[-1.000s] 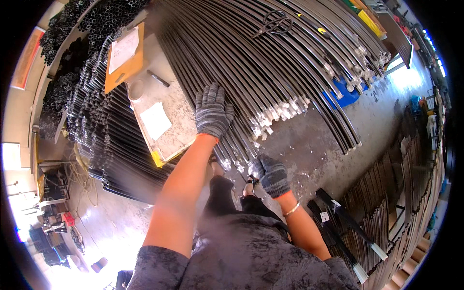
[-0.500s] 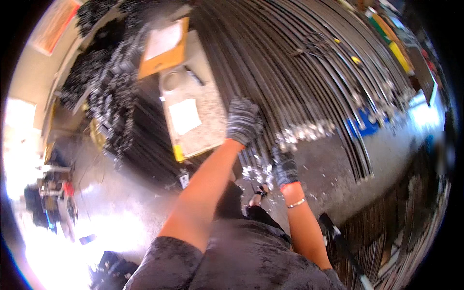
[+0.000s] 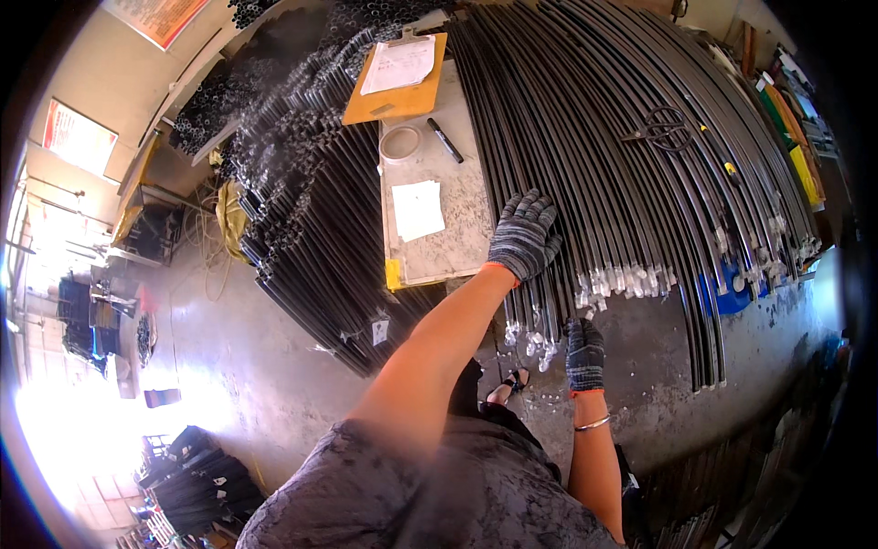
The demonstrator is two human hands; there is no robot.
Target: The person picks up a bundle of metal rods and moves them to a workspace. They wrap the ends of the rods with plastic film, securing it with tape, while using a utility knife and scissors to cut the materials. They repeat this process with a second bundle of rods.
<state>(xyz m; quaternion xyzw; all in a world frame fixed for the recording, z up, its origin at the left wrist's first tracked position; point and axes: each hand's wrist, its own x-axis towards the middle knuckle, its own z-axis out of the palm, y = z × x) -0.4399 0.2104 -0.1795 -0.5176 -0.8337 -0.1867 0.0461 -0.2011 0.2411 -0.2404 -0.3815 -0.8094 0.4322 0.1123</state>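
Note:
My left hand (image 3: 526, 236), in a grey striped knit glove, lies open on long dark metal tubes (image 3: 585, 183), its fingers a little apart. It rests just right of a pale speckled board (image 3: 462, 220). My right hand (image 3: 585, 355), gloved alike, is beside the near tube ends, close to clear plastic-wrapped tips (image 3: 540, 346). Its fingers are together and curled; what they hold, if anything, is hidden. On the board lie a white paper slip (image 3: 418, 210), a tape roll (image 3: 401, 144), a black marker (image 3: 445, 140) and a clipboard (image 3: 398, 78) with a sheet.
Black-handled scissors (image 3: 666, 130) lie on the tubes at the right. More stacked tubes (image 3: 320, 247) fill the left. A blue object (image 3: 727, 291) shows below the right-hand tube ends. Dark bundles (image 3: 201, 480) sit on the concrete floor (image 3: 247, 339) at lower left.
The view has turned, so the tubes and board sit farther right in the picture. My left hand stays on the tubes beside the board. My right hand remains near the wrapped ends.

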